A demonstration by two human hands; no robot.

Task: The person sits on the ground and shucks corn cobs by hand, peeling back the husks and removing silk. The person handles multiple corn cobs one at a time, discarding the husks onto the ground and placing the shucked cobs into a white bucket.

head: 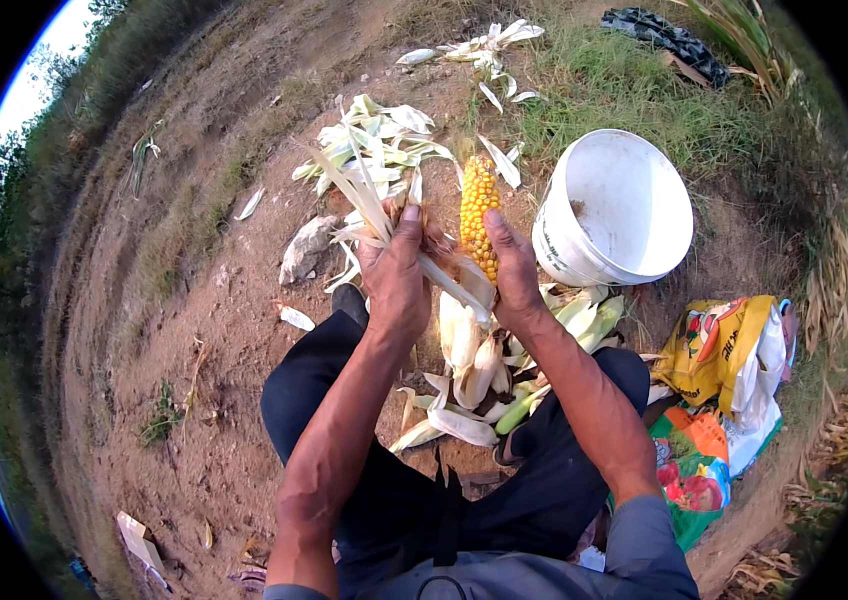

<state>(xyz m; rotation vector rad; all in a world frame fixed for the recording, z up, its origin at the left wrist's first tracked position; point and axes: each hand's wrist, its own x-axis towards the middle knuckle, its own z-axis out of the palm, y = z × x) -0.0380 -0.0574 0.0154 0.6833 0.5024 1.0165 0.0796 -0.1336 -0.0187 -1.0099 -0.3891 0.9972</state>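
Observation:
My right hand [518,274] grips a husked ear of yellow corn [479,202], which points up and away from me. In my left hand [401,277] is a bunch of pale corn husk [364,199] with brown silk, some of it stretching across toward the base of the ear. Beneath my hands, between my knees, lies a pile of unhusked corn ears [469,352]. Just beyond my right hand stands a white plastic bucket [611,206], tilted in view, with a little dark debris on its inner wall.
Past my left hand lies a heap of stripped husks [383,139] beside a pale rock [308,250]. More husks [495,56] are scattered farther off near grass. At my right are a yellow printed bag [716,345] and a green printed bag [694,472]. Dark cloth or plastic [664,41] lies at the top right.

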